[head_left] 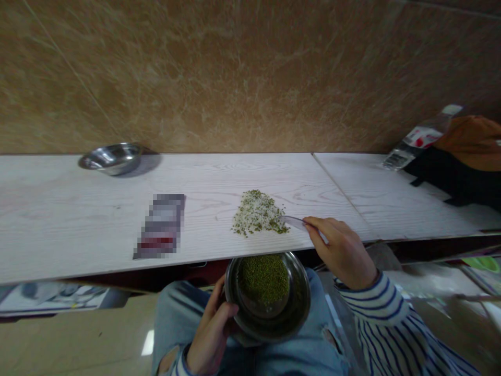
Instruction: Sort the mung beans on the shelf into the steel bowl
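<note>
On the white wood-grain counter lies a mixed pile of white grains and green beans (256, 213), which look like rice and mung beans. My right hand (340, 249) pinches the handle of a spoon (293, 221), whose far end sits at the pile's right edge. Below the counter's front edge, my left hand (216, 325) grips the left rim of a steel bowl (299, 308) over my lap. Green beans (266, 279) cover part of the bowl's bottom. The spoon's tip is hard to make out among the grains.
A second steel bowl (113, 158) stands by the wall at the back left. A blurred-out packet or phone (161, 225) lies left of the pile. At the right, a plastic bottle (422, 137) leans against a black and orange bag (465, 162).
</note>
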Motion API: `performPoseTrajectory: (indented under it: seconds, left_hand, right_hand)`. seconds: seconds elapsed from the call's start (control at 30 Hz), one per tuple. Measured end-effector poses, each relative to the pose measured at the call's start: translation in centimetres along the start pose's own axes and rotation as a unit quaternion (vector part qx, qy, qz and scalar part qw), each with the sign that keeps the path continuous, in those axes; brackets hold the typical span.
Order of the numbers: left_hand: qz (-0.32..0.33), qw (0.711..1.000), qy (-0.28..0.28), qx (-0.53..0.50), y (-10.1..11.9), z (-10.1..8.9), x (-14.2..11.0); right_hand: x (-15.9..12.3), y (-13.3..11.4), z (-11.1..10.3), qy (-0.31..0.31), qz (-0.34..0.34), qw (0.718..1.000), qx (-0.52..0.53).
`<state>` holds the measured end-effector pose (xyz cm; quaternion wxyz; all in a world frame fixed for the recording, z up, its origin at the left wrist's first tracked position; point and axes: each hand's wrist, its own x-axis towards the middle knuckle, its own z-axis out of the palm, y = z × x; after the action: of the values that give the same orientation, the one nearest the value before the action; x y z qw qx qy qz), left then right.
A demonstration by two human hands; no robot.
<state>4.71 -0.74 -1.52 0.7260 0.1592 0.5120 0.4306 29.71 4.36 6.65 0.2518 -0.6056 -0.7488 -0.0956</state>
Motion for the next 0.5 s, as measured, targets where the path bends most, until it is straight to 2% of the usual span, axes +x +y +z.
performPoseTrajectory:
  seconds: [0.13, 0.3, 0.5]
  left_hand:
    - [-0.023, 1.0, -0.014, 0.008, -0.6, 0.3, 0.0]
    - [-0.022, 1.0, -0.016, -0.004, -0.3, 0.4, -0.1]
    - [-0.016, 1.0, -0.013, -0.011, 0.0, 0.1, 0.1]
  right_hand:
    - [0.2, -0.4, 0.2, -0.053, -0.028, 0.998, 0.035]
    - [1.6, -1.0, 1.0, -0.087, -0.061, 0.992, 0.061]
    - [3.9, -0.2, 2.8, -0.102, -0.051, 0.989, 0.094]
